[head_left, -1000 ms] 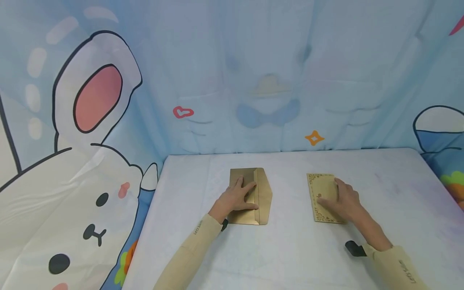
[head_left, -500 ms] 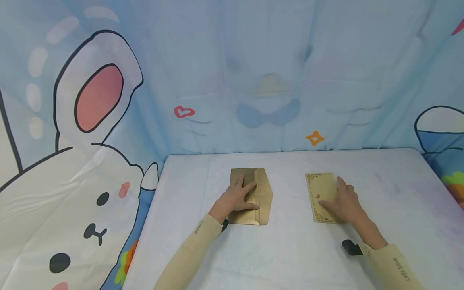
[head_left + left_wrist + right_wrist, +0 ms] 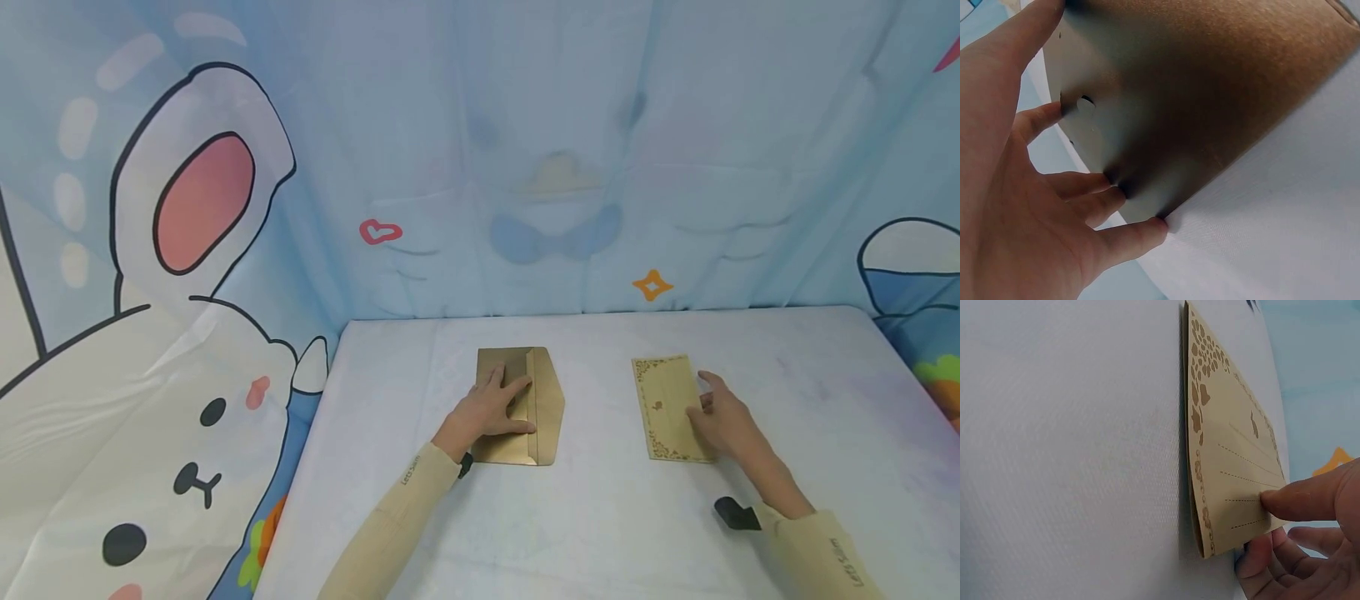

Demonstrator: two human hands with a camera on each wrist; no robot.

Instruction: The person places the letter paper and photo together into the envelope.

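Observation:
A gold envelope (image 3: 552,400) lies on the white table with its pointed flap unfolded to the right. My left hand (image 3: 486,414) rests on it with spread fingers, and in the left wrist view the fingertips touch the gold surface (image 3: 1179,94). Farther right is a cream card (image 3: 666,404) with a brown ornamental border and dashed writing lines (image 3: 1244,475). My right hand (image 3: 726,423) pinches the card's right edge. The right wrist view shows the thumb (image 3: 1304,497) on its face and curled fingers at the edge below, partly hidden.
The white cloth-covered table (image 3: 592,533) reaches back to a pale blue curtain (image 3: 450,125). Cartoon rabbit fabric (image 3: 225,467) hangs along the left side. A dark wrist device (image 3: 735,514) sits at my right sleeve.
My right hand has drawn back from lying over the card to its right edge, its thumb sliding rightward and its fingers curling. The left hand and envelope have stayed put.

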